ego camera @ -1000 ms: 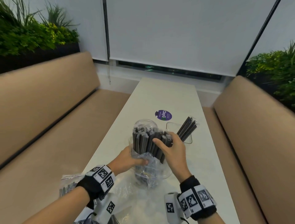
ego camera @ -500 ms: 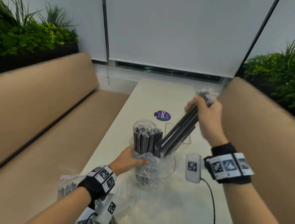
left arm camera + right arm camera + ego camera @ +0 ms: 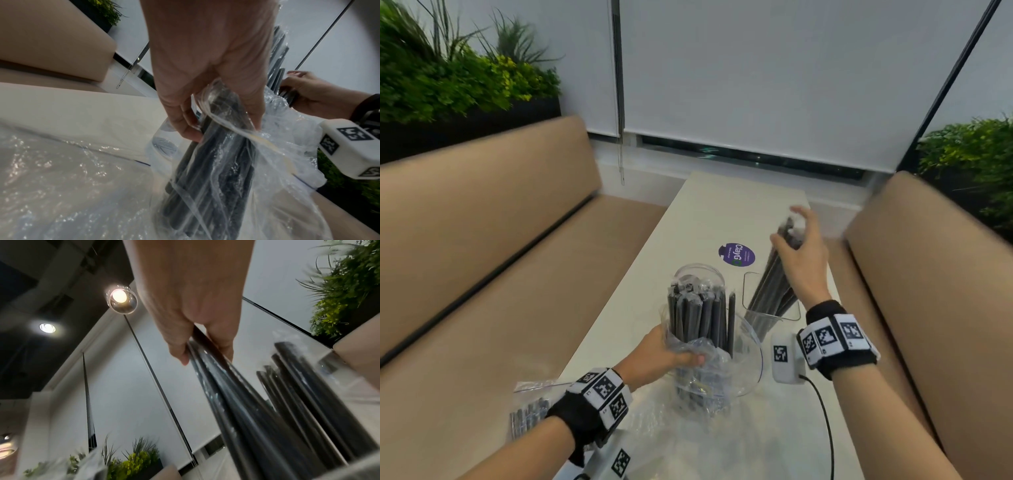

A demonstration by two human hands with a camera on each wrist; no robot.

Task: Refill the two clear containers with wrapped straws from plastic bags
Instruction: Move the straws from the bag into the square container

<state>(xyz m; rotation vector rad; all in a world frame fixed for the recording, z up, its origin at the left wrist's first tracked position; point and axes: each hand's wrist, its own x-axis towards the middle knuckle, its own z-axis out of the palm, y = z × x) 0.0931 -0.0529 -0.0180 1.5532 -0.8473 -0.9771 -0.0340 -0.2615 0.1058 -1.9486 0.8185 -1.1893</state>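
Observation:
My left hand (image 3: 681, 356) grips a clear plastic bag (image 3: 709, 363) around a standing bunch of dark wrapped straws (image 3: 698, 315). The left wrist view shows the left hand's fingers (image 3: 185, 128) pinching the bag (image 3: 216, 170) round the straws. A round clear container (image 3: 698, 272) stands just behind the bag. To its right is a square clear container (image 3: 770, 315). My right hand (image 3: 789, 228) holds a bundle of straws (image 3: 770, 284) near its top, the lower ends inside the square container. The right wrist view shows that hand (image 3: 195, 313) gripping the bundle (image 3: 236, 402) beside other straws (image 3: 298, 386).
Another bag of straws (image 3: 530, 411) lies at the table's near left edge. Crumpled empty plastic (image 3: 688, 442) lies in front of me. A purple sticker (image 3: 736, 255) is on the white table (image 3: 739, 202). Tan benches (image 3: 482, 240) flank both sides.
My right hand pulled a bundle of straws out of the bag, carried it up and right, then lowered its ends into the square container. The left hand kept hold of the bag.

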